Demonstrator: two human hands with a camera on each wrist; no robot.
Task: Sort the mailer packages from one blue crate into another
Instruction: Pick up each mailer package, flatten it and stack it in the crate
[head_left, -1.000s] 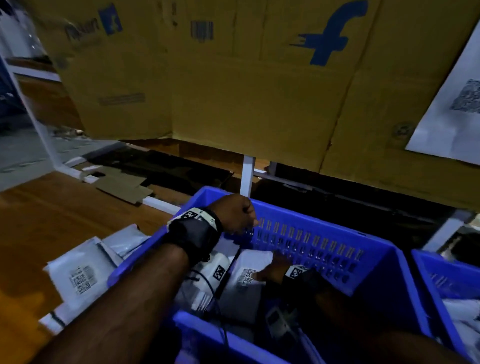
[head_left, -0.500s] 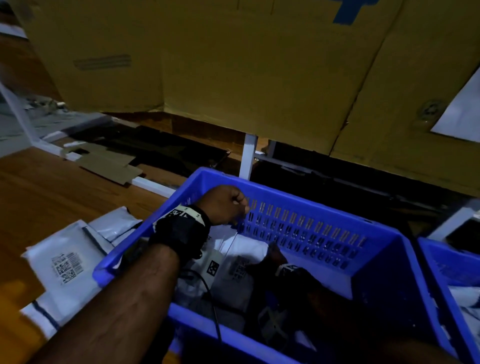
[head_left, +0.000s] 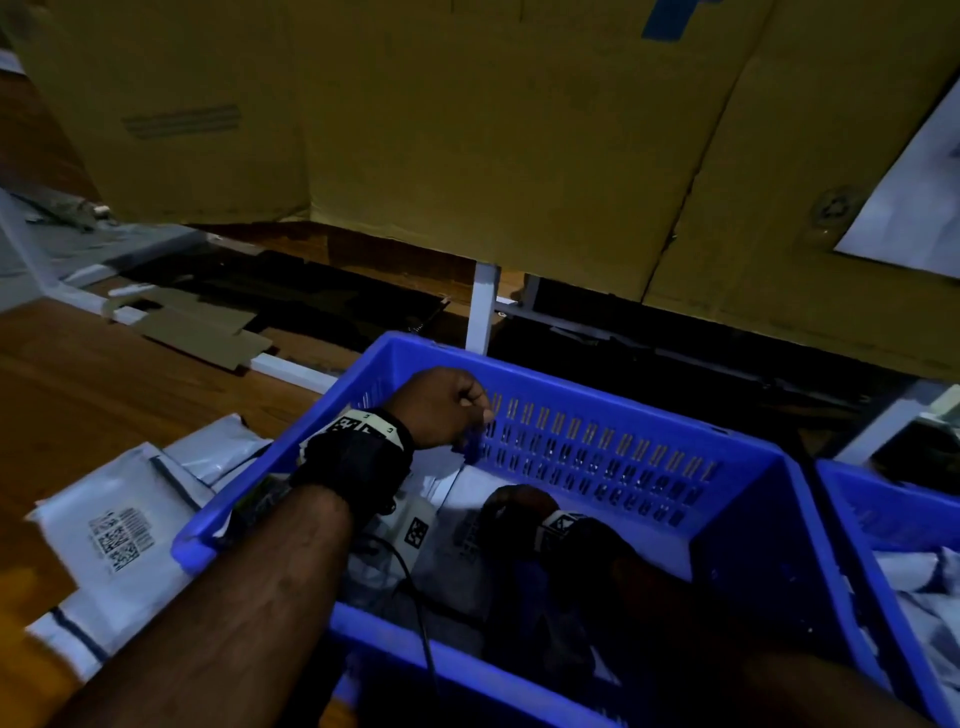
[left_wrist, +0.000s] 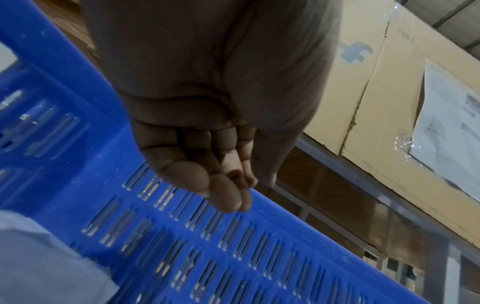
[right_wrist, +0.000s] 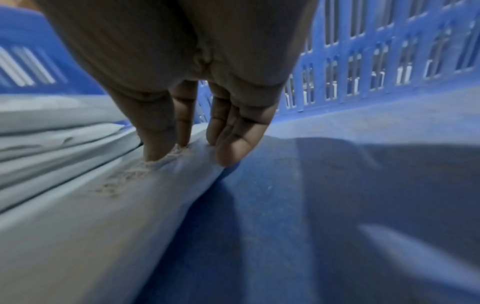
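A blue crate (head_left: 597, 384) stands in front of me with grey mailer packages (head_left: 452, 556) lying in it. My left hand (head_left: 475, 415) hovers inside the crate by its slotted far wall (left_wrist: 233, 246). In the left wrist view the left hand (left_wrist: 228, 189) has loosely curled fingers that hold nothing. Low in the crate, my right hand (head_left: 514, 506) is at a mailer. In the right wrist view the right hand (right_wrist: 197, 152) pinches the raised edge of a grey mailer (right_wrist: 78, 216), thumb (right_wrist: 155, 144) dented into its top and other fingers (right_wrist: 233, 148) down on the crate floor side.
A second blue crate (head_left: 893, 499) at the right holds more mailers (head_left: 924, 582). Several mailers (head_left: 114, 530) lie on the wooden table (head_left: 104, 374) left of the crate. Big cardboard boxes (head_left: 467, 130) overhang behind, with a white post (head_left: 482, 306) beneath them.
My view has tipped downward. The left hand stays by the far wall of the crate. The right hand has shifted a little on the mailers low in the crate.
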